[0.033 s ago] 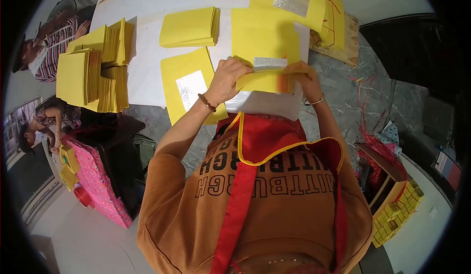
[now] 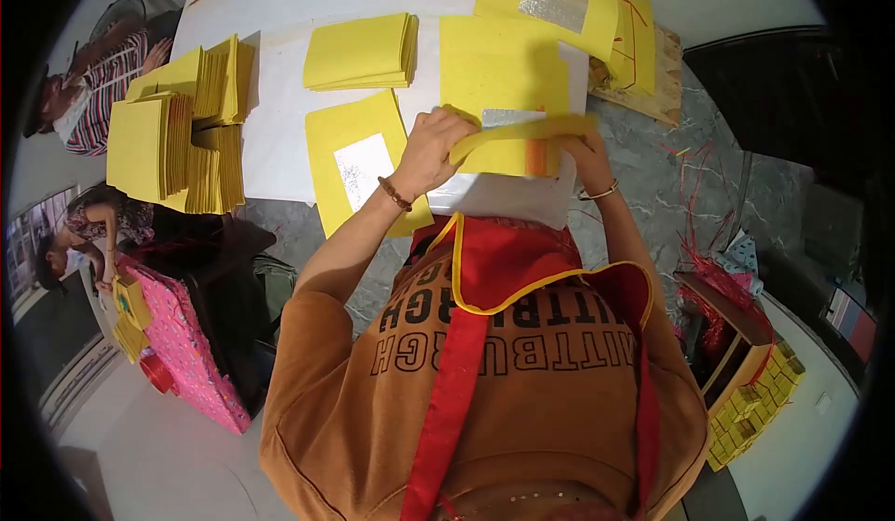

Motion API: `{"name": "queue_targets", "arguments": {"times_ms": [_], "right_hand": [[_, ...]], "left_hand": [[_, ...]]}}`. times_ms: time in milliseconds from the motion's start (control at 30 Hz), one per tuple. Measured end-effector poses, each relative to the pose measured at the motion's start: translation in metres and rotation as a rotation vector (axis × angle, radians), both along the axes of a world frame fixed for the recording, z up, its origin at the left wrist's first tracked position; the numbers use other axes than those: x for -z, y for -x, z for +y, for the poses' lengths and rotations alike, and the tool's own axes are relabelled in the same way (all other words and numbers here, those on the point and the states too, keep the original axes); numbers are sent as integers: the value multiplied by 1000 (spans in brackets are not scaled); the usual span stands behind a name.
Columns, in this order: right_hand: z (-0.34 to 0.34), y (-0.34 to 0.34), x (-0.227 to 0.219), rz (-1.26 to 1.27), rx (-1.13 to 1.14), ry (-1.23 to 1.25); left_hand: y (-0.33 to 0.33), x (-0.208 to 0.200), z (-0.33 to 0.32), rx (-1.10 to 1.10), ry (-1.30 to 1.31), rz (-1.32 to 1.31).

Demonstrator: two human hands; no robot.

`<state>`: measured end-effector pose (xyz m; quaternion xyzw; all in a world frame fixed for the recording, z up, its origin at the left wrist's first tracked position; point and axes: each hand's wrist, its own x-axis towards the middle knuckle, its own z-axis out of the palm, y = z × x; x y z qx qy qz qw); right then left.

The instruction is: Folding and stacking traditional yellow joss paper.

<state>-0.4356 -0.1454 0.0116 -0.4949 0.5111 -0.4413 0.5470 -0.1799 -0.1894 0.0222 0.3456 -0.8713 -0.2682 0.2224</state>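
Gripping with fingers of the left hand a bent yellow sheet at frame centre; cannot tell the grasp of the right hand, partly hidden at its right end. Lettered in dark, upside-down block capitals across a brown sweatshirt, lower centre. Placed over a white tabletop, upper centre, with yellow stacks at upper left and grey marbled floor at right.

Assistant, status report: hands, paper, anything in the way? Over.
Left hand gripping yellow paper. Right hand at its other end, fingertips hidden. Paper curved upward. No obstruction seen; silver-patched sheet beside left wrist.
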Motion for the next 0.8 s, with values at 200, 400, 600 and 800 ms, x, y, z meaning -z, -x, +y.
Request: {"name": "queue_targets", "arguments": {"times_ms": [200, 400, 600, 800], "right_hand": [[-10, -6, 15, -10, 198, -26], [-18, -16, 8, 132, 344, -45], [-25, -16, 15, 263, 366, -49], [-27, -17, 15, 354, 399, -79]], "left_hand": [[18, -7, -12, -288, -312, 63], [17, 8, -27, -455, -569, 108], [27, -14, -28, -510, -423, -178], [26, -21, -26, -573, -223, -130]]}}
